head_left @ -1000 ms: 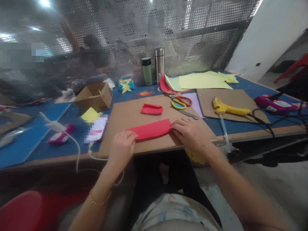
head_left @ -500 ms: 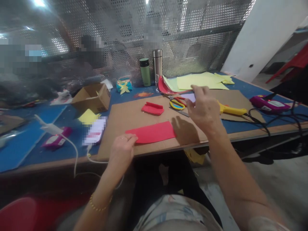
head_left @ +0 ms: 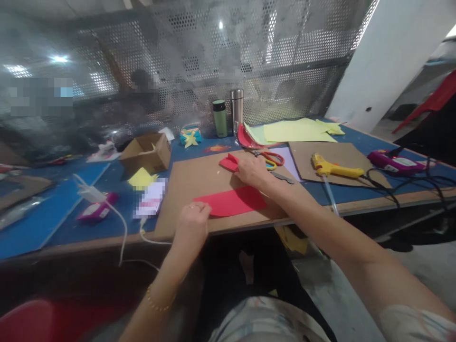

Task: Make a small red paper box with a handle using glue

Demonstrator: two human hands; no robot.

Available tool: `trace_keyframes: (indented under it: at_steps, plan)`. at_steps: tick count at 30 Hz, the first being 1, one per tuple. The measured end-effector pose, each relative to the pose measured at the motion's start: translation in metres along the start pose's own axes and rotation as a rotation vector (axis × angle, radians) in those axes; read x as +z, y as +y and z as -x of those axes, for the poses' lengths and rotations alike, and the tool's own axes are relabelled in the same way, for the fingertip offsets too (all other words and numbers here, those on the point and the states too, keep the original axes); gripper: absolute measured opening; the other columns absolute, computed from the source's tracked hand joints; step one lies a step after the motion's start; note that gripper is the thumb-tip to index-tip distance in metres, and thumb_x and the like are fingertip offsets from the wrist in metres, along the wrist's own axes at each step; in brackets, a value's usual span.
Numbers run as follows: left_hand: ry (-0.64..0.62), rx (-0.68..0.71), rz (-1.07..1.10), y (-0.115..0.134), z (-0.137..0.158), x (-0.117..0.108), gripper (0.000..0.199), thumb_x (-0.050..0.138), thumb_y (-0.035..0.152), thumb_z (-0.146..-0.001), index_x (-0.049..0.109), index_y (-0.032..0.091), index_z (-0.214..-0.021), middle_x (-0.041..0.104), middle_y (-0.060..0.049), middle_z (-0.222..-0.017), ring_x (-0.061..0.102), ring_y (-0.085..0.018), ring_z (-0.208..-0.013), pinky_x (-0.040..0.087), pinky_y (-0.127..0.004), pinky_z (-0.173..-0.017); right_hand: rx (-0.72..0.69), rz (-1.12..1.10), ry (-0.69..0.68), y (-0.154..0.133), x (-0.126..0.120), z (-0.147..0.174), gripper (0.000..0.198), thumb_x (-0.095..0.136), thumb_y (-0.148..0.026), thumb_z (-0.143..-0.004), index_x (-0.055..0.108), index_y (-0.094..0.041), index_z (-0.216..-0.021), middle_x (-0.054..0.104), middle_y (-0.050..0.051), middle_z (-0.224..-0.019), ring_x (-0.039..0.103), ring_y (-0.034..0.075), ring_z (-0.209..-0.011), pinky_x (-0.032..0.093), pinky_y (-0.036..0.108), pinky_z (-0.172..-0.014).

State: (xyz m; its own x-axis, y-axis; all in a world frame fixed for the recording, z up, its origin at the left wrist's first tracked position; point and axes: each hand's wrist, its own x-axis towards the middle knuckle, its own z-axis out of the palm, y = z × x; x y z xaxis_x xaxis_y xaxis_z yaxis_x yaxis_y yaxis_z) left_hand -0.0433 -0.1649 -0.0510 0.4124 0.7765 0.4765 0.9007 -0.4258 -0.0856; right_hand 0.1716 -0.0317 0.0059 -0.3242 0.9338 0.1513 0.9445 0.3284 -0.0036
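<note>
On the brown cardboard sheet (head_left: 181,180) lies a flat red strip of paper or thin foam (head_left: 235,203). My left hand (head_left: 194,221) pinches its left end near the front edge of the table. Farther back, my right hand (head_left: 252,172) has its fingers closed at the right end of a small folded red piece (head_left: 229,162); its fingertips are partly hidden. Just beyond that hand lie scissors with red and yellow handles (head_left: 276,159), partly covered by it. A grey blade-like strip (head_left: 282,178) rests beside them.
A yellow glue gun (head_left: 338,170) with a clear glue stick lies right on another cardboard piece (head_left: 302,164). Behind stand a green tumbler (head_left: 220,119) and a steel flask (head_left: 237,109). An open carton (head_left: 153,154), a phone (head_left: 151,199) and white cables are left.
My right hand has moved left from beside the glue gun to the folded red piece and closed there. My left hand still pinches the red strip. The view has shifted slightly.
</note>
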Motion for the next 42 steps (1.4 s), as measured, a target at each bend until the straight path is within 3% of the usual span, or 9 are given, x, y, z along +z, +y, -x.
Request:
trace_keyframes:
  at_steps: [9, 14, 17, 21, 23, 27, 29, 36, 42]
  plan:
    - [0.034, 0.021, -0.025, -0.003, 0.003, 0.004, 0.025, 0.051, 0.003, -0.091, 0.072, 0.016, -0.095, 0.076, -0.012, -0.097, 0.067, -0.026, -0.089, 0.053, -0.038, -0.084, -0.125, -0.066, 0.130, 0.008, 0.002, -0.022, 0.037, 0.045, -0.012, -0.097, 0.072, -0.013, -0.122, 0.075, 0.020, -0.124, 0.070, 0.028, -0.109, 0.047, 0.033, -0.081]
    - [0.026, 0.039, -0.009, -0.001, 0.001, 0.001, 0.024, 0.052, 0.001, -0.091, 0.070, 0.017, -0.092, 0.074, -0.011, -0.094, 0.066, -0.025, -0.088, 0.053, -0.037, -0.084, -0.200, -0.266, 0.267, 0.018, -0.015, 0.026, 0.029, 0.047, -0.016, -0.096, 0.072, -0.017, -0.081, 0.075, 0.010, -0.084, 0.067, 0.021, -0.080, 0.042, 0.031, -0.069]
    - [0.000, 0.007, -0.010, 0.003, -0.002, 0.000, 0.024, 0.051, 0.003, -0.092, 0.069, 0.018, -0.090, 0.073, -0.011, -0.091, 0.065, -0.026, -0.086, 0.053, -0.039, -0.083, -0.249, -0.593, 0.309, 0.033, -0.020, 0.068, 0.027, 0.055, -0.033, -0.098, 0.072, -0.020, -0.082, 0.069, 0.003, -0.069, 0.061, 0.015, -0.060, 0.043, 0.027, -0.058]
    - [-0.002, -0.003, -0.023, 0.006, -0.006, 0.002, 0.023, 0.052, 0.004, -0.093, 0.070, 0.018, -0.088, 0.072, -0.012, -0.089, 0.065, -0.026, -0.085, 0.052, -0.041, -0.081, -0.135, -0.857, 0.378, 0.062, -0.021, 0.115, 0.036, 0.057, -0.048, -0.099, 0.076, -0.025, -0.118, 0.073, 0.011, -0.129, 0.069, 0.015, -0.062, 0.051, 0.030, -0.049]
    - [-0.014, -0.002, -0.044, 0.007, -0.007, 0.001, 0.023, 0.052, 0.004, -0.093, 0.069, 0.018, -0.086, 0.071, -0.012, -0.086, 0.064, -0.026, -0.083, 0.051, -0.040, -0.079, -0.123, -0.761, 0.417, 0.073, -0.023, 0.135, 0.039, 0.057, -0.053, -0.099, 0.076, -0.028, -0.123, 0.070, 0.011, -0.138, 0.072, 0.018, -0.068, 0.053, 0.033, -0.051]
    - [-0.043, 0.006, -0.076, 0.007, -0.009, -0.003, 0.023, 0.052, 0.005, -0.094, 0.070, 0.017, -0.086, 0.072, -0.012, -0.086, 0.065, -0.027, -0.082, 0.051, -0.039, -0.077, 0.030, -0.171, 0.677, 0.076, -0.034, 0.173, 0.032, 0.052, -0.041, -0.105, 0.079, -0.025, -0.106, 0.079, 0.012, -0.090, 0.073, 0.029, -0.075, 0.052, 0.044, -0.068]
    - [-0.049, 0.004, -0.063, 0.007, -0.010, -0.004, 0.024, 0.051, 0.006, -0.095, 0.071, 0.017, -0.088, 0.072, -0.013, -0.087, 0.065, -0.027, -0.083, 0.052, -0.039, -0.077, 0.073, -0.017, 0.775, 0.068, -0.037, 0.182, 0.028, 0.053, -0.037, -0.105, 0.077, -0.024, -0.099, 0.079, 0.012, -0.088, 0.072, 0.032, -0.084, 0.050, 0.050, -0.082]
    - [0.010, -0.037, 0.052, 0.012, -0.017, -0.003, 0.024, 0.051, 0.014, -0.097, 0.075, 0.019, -0.096, 0.077, -0.013, -0.097, 0.068, -0.027, -0.085, 0.053, -0.041, -0.081, -0.435, -0.405, 0.268, 0.051, 0.016, 0.138, 0.018, 0.061, -0.023, -0.099, 0.073, -0.024, -0.113, 0.075, 0.011, -0.114, 0.067, 0.027, -0.106, 0.053, 0.043, -0.090]
    - [0.017, -0.155, 0.353, -0.005, -0.020, -0.003, 0.020, 0.057, 0.024, -0.098, 0.077, 0.022, -0.093, 0.079, -0.008, -0.097, 0.071, -0.024, -0.095, 0.055, -0.039, -0.086, -0.430, -0.478, 0.227, 0.060, 0.034, 0.113, 0.026, 0.050, -0.021, -0.103, 0.076, -0.021, -0.099, 0.076, 0.012, -0.105, 0.068, 0.026, -0.098, 0.054, 0.042, -0.088]
